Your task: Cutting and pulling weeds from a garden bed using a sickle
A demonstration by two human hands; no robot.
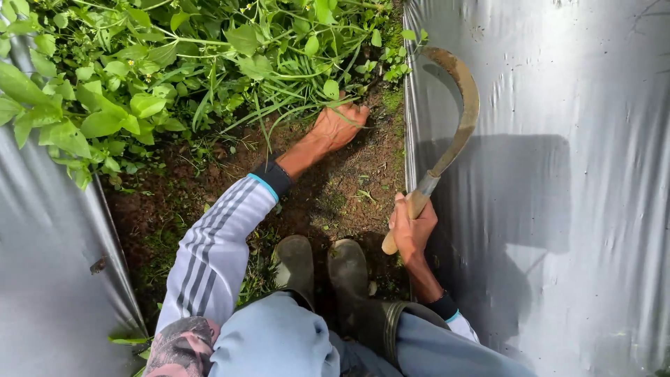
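My left hand [340,126] reaches to the upper middle of the frame, fingers closed around a clump of grassy weeds [293,91] at the soil line. My right hand [412,227], right of centre, has its fingers clamped on the wooden handle of a sickle [457,126], whose curved rusty blade arcs upward against the silver plastic mulch [572,174]. My rubber boots [321,269] stand on the bare soil [342,188] below.

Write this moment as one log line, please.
left hand: gripping weeds | right hand: holding sickle raised | boots: on soil
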